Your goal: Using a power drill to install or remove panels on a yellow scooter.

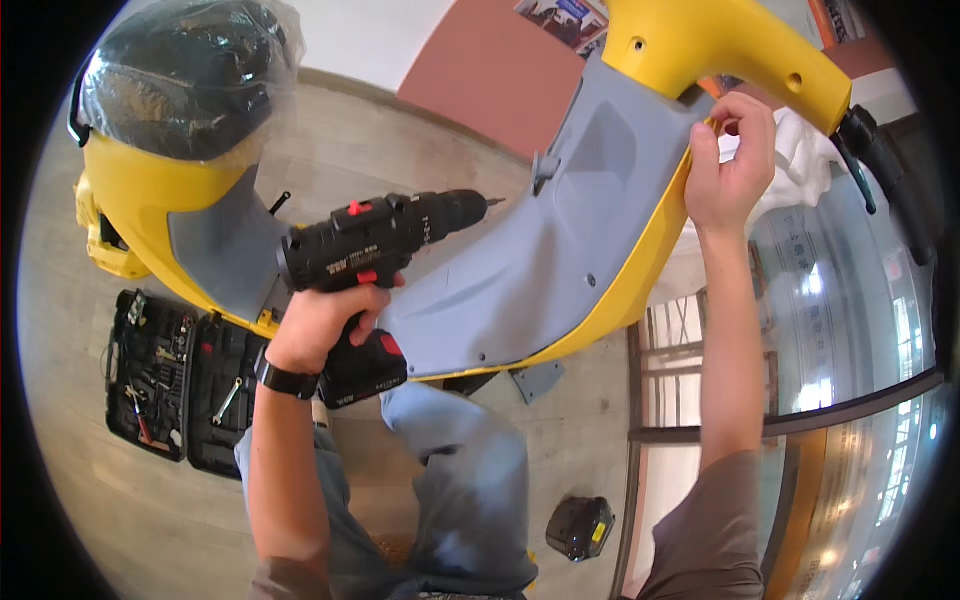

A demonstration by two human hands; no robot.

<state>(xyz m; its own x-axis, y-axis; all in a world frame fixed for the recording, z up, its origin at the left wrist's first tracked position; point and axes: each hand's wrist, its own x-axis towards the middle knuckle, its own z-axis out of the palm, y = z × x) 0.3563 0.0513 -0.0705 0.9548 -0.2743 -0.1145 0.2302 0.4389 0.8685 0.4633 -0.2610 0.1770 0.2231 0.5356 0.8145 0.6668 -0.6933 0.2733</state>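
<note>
- Head view: your left hand (325,325) is wrapped firmly around the handle of a black cordless drill (375,235) with red accents, its bit pointing right.
- Your drill is over the footwell of a yellow-and-grey scooter body, near the small hook (543,172) on the grey inner panel (520,270); you cannot tell whether its bit touches anything.
- Your right hand (732,170) is at the panel's upper right edge, beside the yellow trim (655,245), below the yellow handlebar cover (740,45). Its fingers curl narrowly toward the thumb; you cannot tell whether they pinch something.
- To your left, the dark seat (185,90) is wrapped in clear plastic.
- Beneath the scooter body you have a pale, wood-look floor (120,500), where an open black tool case (148,445) holds a wrench (228,398) and smaller tools.
- A grey plate (540,381) and a glossy black part (578,527) lie on the floor too.
- Ahead of you stands a white wall (365,35) with a reddish-brown section (470,80); to your right is a dark-framed, shiny, see-through surface (825,310) with bright reflections.
</note>
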